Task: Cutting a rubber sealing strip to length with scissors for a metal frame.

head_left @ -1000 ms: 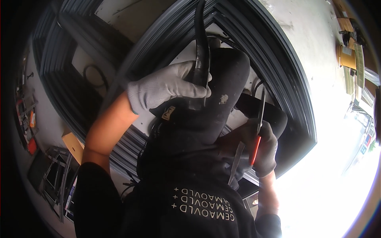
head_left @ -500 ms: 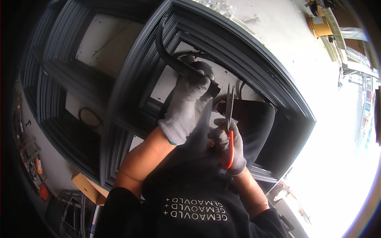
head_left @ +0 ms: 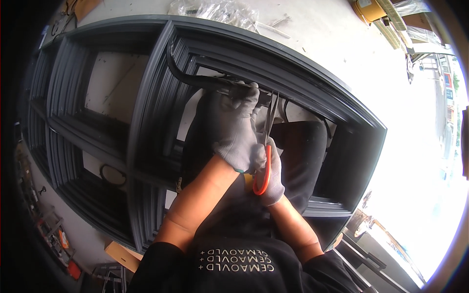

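Observation:
Both my hands wear grey work gloves. My left hand [head_left: 237, 124] is closed around a black rubber strip [head_left: 200, 80], near the strip's end. From there the strip curves left and up to the corner of a dark grey frame [head_left: 151, 80]. My right hand [head_left: 271, 168] is closed on red-handled scissors [head_left: 266, 163], whose blades point up and stand slightly apart. The blade tips are right beside the strip's end; whether they touch it I cannot tell. My two hands almost meet at the scissors' pivot.
The multi-pane frame surrounds my legs, with bars between its openings. Clear plastic wrap [head_left: 215, 12] lies beyond its far edge. A yellow bucket [head_left: 369, 10] stands at the far right. A cardboard box [head_left: 122, 255] is at the lower left, and a coiled black strip [head_left: 113, 175] shows through one opening.
The scissors have moved left and up, bringing their blades to the strip's end. My left hand has shifted slightly, and the strip now lies more level. The whole view has turned a little.

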`<state>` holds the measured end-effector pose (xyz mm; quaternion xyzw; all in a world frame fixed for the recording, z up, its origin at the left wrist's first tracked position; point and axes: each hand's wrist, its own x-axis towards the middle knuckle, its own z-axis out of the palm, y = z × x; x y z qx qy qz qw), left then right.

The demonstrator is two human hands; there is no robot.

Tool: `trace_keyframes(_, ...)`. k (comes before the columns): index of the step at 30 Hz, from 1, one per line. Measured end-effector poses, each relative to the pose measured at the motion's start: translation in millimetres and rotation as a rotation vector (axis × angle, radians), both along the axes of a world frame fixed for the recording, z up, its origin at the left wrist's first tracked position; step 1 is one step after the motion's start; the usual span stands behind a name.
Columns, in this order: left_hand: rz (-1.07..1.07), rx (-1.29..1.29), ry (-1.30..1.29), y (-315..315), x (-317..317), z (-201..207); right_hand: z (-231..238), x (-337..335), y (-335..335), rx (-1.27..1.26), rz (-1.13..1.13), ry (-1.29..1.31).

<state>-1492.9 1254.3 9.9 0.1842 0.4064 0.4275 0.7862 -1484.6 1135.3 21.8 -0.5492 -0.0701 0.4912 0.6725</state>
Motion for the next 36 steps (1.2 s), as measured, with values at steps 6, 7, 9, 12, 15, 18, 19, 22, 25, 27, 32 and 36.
trace_keyframes(6,-0.006,-0.036,-0.02,-7.6,1.2,6.4,-1.6,12.1,7.5,-0.2,-0.111,-0.1)
trace_keyframes(7,0.013,-0.059,-0.076,-8.2,1.5,8.4,-5.5,18.6,1.6,-0.223,-0.064,-0.083)
trace_keyframes(9,-0.023,-0.032,-0.041,-7.7,-1.0,2.1,1.9,25.0,12.0,-0.248,-0.142,-0.113)
trace_keyframes(12,-0.112,-0.077,-0.029,-8.2,-5.2,2.9,-6.0,38.7,32.4,-0.165,-0.245,-0.22)
trace_keyframes(15,-0.181,-0.153,-0.069,-7.3,-10.0,-3.2,-8.9,47.3,49.3,-0.138,-0.187,-0.277)
trace_keyframes(18,-0.46,-0.169,0.067,3.7,-28.7,4.4,-0.4,57.0,60.1,-0.176,-0.158,-0.393)
trace_keyframes(19,-0.459,-0.164,0.067,6.4,-36.3,0.1,4.4,61.1,62.3,-0.189,-0.147,-0.462)
trace_keyframes(22,-0.464,0.882,0.797,23.0,-51.5,6.0,8.1,74.4,60.1,-0.195,-0.025,-0.538)
trace_keyframes(25,-0.563,1.659,0.906,61.2,-33.4,25.4,16.7,82.6,61.3,-0.209,0.039,-0.664)
trace_keyframes(27,-0.833,1.607,0.69,77.3,-19.8,12.8,14.1,86.1,61.8,-0.106,0.069,-0.62)
trace_keyframes(32,-1.172,0.828,0.344,99.0,-4.6,6.1,10.0,90.8,60.4,-0.07,0.069,-0.368)
trace_keyframes(36,-1.023,0.624,0.409,112.3,-3.4,-8.8,-1.0,87.4,45.2,-0.113,0.125,-0.083)
